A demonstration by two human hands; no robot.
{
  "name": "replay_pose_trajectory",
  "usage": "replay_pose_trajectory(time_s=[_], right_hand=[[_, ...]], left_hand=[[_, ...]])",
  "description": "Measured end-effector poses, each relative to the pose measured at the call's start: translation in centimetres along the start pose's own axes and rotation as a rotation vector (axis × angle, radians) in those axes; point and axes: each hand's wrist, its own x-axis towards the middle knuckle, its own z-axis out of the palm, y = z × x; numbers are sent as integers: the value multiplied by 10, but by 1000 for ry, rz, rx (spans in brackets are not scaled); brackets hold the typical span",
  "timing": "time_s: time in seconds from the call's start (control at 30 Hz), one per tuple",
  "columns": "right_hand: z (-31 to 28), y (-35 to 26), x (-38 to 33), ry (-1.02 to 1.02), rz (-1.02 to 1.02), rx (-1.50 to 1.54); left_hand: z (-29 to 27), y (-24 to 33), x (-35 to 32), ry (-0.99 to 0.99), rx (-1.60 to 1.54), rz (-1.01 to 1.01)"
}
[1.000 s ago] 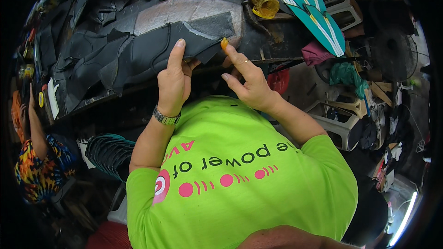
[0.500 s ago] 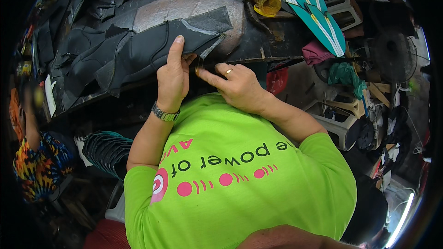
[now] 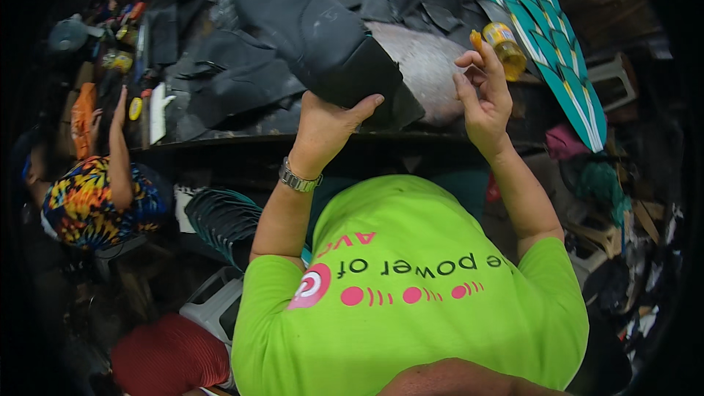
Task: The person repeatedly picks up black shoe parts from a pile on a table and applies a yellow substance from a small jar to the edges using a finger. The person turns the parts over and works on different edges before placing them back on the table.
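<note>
My left hand (image 3: 321, 130) grips a large black leather-like piece (image 3: 326, 40) by its near edge, thumb on top and the other fingers hidden beneath. The piece is curved and seamed, like a shoe upper, and tilts up over the table. To the right, my right hand (image 3: 488, 103) is raised, holding nothing I can see. Its index finger points up with an orange-yellow coating or cover on the tip, while the other fingers are loosely bent. Right beside that fingertip is a glass jar (image 3: 507, 59) with yellow-brown contents and a yellow label.
More black pieces (image 3: 235, 66) overlap on the table, around a worn pale slab (image 3: 429, 77). Green pieces with white stripes (image 3: 568, 66) lie in overlapping rows at far right. A person in a colourful shirt (image 3: 95, 198) works at left. Below stands a red-topped stool (image 3: 169, 356).
My right hand has left the piece's edge and risen to the jar. My left hand has shifted its hold, and the black piece is now lifted and turned. The whole view has swung.
</note>
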Motion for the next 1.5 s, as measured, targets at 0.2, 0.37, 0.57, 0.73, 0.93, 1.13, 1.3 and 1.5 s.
replay_pose_trajectory(time_s=[0.2, 0.37, 0.57, 0.73, 0.93, 1.13, 1.3, 1.5], right_hand=[[35, 43, 11, 40, 288, 103], [32, 52, 10, 109, 362, 301], [32, 54, 9, 90, 413, 310], [31, 54, 11, 111, 425, 334], [31, 55, 11, 103, 440, 331], [32, 56, 11, 88, 440, 293], [31, 56, 11, 83, 422, 309], [29, 57, 11, 66, 416, 303]], left_hand=[[-38, 10, 24, 254, -268, 68], [-72, 5, 47, 363, -367, 256], [-118, 2, 139, 445, -350, 252], [-172, -5, 205, 237, -238, 105], [-209, -31, 251, 179, 54, 1], [-233, -56, 285, 95, 370, -25], [-229, -62, 283, 454, 1004, 144], [-201, -37, 173, 347, 689, 255]])
